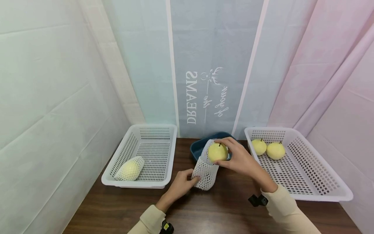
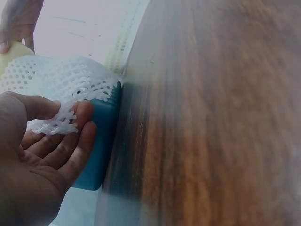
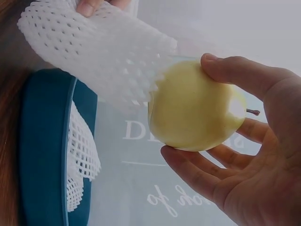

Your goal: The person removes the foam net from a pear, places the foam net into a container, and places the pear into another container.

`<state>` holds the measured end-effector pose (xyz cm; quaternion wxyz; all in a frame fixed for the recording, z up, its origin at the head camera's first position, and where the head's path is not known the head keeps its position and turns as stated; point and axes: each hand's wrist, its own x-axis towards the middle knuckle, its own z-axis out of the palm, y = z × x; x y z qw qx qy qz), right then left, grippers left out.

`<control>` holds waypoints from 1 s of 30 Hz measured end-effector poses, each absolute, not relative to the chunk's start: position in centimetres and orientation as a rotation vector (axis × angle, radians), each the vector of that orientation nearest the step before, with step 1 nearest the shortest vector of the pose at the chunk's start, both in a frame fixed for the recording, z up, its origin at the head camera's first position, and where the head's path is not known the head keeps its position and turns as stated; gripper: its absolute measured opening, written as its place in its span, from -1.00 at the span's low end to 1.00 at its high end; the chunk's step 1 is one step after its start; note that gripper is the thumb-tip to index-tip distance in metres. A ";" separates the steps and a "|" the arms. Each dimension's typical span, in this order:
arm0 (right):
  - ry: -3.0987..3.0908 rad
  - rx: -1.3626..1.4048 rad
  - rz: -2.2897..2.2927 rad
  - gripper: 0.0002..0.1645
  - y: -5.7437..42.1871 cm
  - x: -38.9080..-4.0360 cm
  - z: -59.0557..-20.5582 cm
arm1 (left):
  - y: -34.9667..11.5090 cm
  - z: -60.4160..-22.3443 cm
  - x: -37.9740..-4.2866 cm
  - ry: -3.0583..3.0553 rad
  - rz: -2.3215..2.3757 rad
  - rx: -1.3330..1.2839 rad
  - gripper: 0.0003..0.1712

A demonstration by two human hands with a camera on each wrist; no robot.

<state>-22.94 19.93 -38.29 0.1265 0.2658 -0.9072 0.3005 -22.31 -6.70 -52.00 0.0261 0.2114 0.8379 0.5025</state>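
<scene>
My right hand [image 1: 238, 157] holds a yellow pear [image 1: 217, 152] between thumb and fingers, its brown stem pointing out toward the palm in the right wrist view. Against the pear's other end lies the mouth of a white foam net sleeve [image 1: 205, 174]. At the sleeve's far end, my left hand [image 1: 182, 183] pinches the mesh between thumb and fingers, as the left wrist view also shows. Behind and below the sleeve is a dark blue bin [image 1: 196, 148]. More white foam nets [image 3: 83, 139] stick out of that bin in the right wrist view.
To the left, a white basket [image 1: 172, 156] contains one pear in a foam net [image 1: 130, 169]. A larger white basket [image 1: 327, 185] on the right has two bare pears [image 1: 275, 150] near its far left corner. All stand on a dark wooden table [image 1: 204, 211] before a printed curtain.
</scene>
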 end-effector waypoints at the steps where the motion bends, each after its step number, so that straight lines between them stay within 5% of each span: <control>1: -2.643 0.764 0.878 -0.11 20.1 -23.0 -38.3 | -6.7 -52.0 -22.3 2.593 1.560 0.652 -0.80; 30: -2.659 0.580 0.936 -0.12 24.5 -23.9 -37.4 | -5.4 -51.2 -22.8 2.625 1.719 0.559 -0.77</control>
